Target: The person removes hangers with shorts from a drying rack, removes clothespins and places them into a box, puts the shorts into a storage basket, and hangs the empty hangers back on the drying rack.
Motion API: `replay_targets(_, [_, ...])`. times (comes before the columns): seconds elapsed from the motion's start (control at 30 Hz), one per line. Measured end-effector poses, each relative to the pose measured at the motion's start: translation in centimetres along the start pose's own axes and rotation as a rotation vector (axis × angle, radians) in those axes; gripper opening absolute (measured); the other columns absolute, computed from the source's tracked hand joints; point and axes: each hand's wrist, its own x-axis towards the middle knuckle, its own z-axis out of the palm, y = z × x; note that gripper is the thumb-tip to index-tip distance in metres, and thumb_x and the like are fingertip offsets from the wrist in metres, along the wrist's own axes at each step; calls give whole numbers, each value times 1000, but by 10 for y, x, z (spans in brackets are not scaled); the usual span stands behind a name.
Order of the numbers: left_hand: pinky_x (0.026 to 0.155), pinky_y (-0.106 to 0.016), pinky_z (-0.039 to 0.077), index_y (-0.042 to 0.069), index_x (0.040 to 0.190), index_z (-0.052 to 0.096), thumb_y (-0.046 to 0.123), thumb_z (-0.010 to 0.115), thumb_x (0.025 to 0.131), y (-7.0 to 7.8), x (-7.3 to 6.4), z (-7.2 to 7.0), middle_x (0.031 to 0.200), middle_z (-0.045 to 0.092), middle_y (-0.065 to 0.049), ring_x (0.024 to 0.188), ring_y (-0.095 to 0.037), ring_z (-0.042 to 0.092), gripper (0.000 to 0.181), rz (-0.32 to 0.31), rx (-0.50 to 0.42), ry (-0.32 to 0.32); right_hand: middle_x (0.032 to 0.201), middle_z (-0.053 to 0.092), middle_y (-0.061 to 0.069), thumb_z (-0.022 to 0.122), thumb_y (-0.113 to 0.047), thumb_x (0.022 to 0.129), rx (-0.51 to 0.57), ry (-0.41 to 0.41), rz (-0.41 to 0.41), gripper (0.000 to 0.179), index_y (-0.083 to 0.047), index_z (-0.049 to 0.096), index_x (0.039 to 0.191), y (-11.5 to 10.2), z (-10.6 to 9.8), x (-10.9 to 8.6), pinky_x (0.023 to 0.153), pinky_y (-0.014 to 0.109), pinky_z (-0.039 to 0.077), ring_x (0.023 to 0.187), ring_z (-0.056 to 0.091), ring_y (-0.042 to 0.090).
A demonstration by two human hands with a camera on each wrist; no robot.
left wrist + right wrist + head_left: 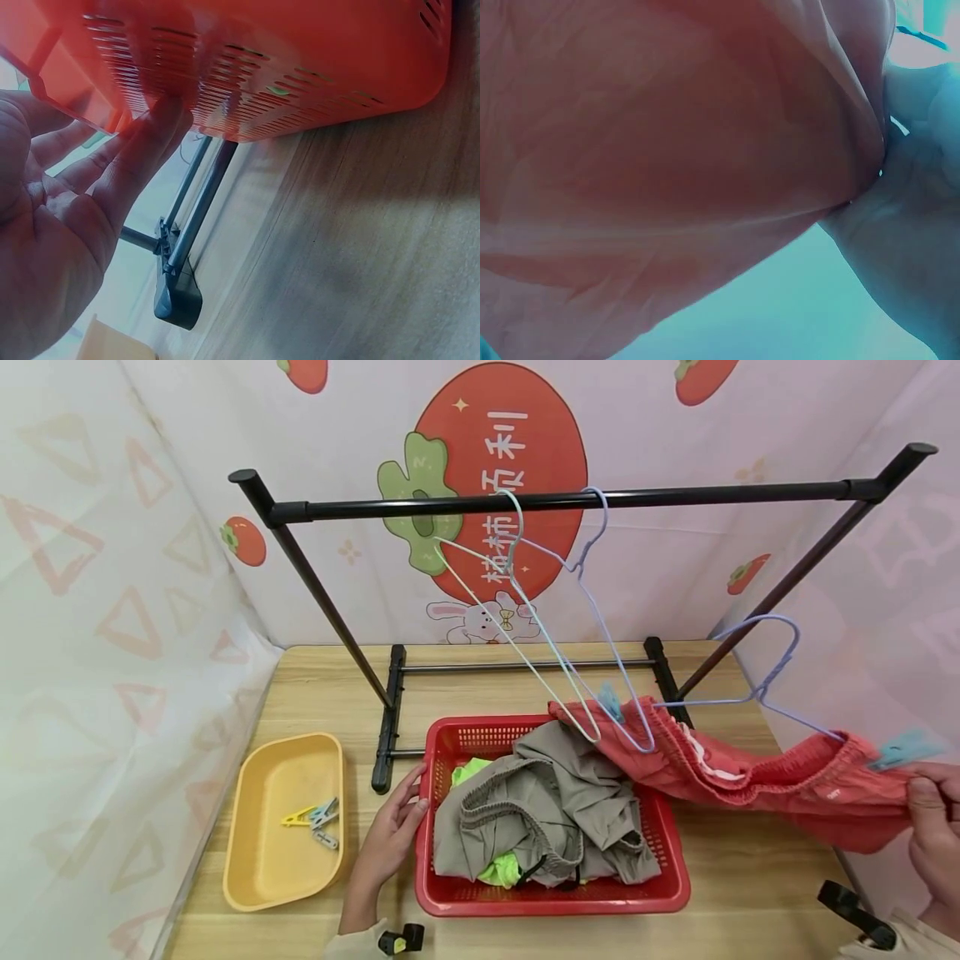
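Observation:
My right hand (933,827) pinches the right end of a pair of red shorts (810,810), thumb on top. A lavender wire hanger (772,681) lies along the shorts' waistband, its hook off the bar. Blue clothespins (611,702) sit at both ends of the waistband; the right one is blurred. Red cloth fills most of the right wrist view, beside the right hand (907,195). My left hand (393,827) touches the left side of a red basket (551,908). In the left wrist view, its extended fingers (139,161) lie against the basket wall below the rim.
Grey-brown clothing (525,802) and bright yellow-green cloth (501,870) fill the basket. A black rack (697,495) stands behind, with a mint hanger (517,581) and another lavender hanger (588,585) on its bar. A yellow tray (258,785) at left holds several clothespins (318,818).

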Motion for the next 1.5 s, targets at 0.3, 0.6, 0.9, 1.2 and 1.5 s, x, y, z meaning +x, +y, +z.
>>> replay_targets(0.3, [76, -40, 61, 17, 160, 38, 13, 54, 109, 0, 1, 0, 137, 55, -28, 113, -39, 65, 53, -3, 5, -8, 97, 58, -16, 43, 11, 105, 228, -146, -120, 19, 14, 58, 95, 3, 3, 3, 73, 2, 42, 75, 52, -5])
replay_targets(0.6, [79, -37, 60, 16, 159, 40, 15, 56, 108, 3, 0, 1, 136, 57, -26, 116, -42, 64, 53, -14, 57, 12, 97, 59, -9, 41, 12, 105, 313, -193, -128, 20, 18, 56, 93, -2, 7, 2, 75, 5, 44, 78, 54, 0])
replay_targets(0.9, [82, -31, 58, 15, 157, 44, 15, 60, 106, 18, -1, 3, 146, 53, -16, 119, -36, 61, 53, 38, 335, 43, 103, 62, -4, 44, 13, 104, 355, -247, -106, 19, 18, 61, 99, -10, 15, 3, 83, 10, 44, 92, 56, 6])
replay_targets(1.2, [101, -57, 49, 11, 145, 59, 16, 69, 101, 45, -5, 9, 149, 50, -12, 135, -34, 48, 45, 137, 639, 75, 112, 59, 0, 40, 17, 103, 258, -362, -175, 19, 22, 58, 103, -22, 17, 8, 90, 14, 41, 110, 51, 13])
replay_targets(1.5, [103, -41, 50, 16, 142, 61, 5, 70, 98, 92, -15, 27, 143, 58, -4, 131, -21, 55, 46, 355, 488, 36, 109, 59, -1, 41, 16, 103, 305, -311, -222, 17, 23, 57, 101, -39, 24, 17, 84, 13, 38, 101, 48, 13])
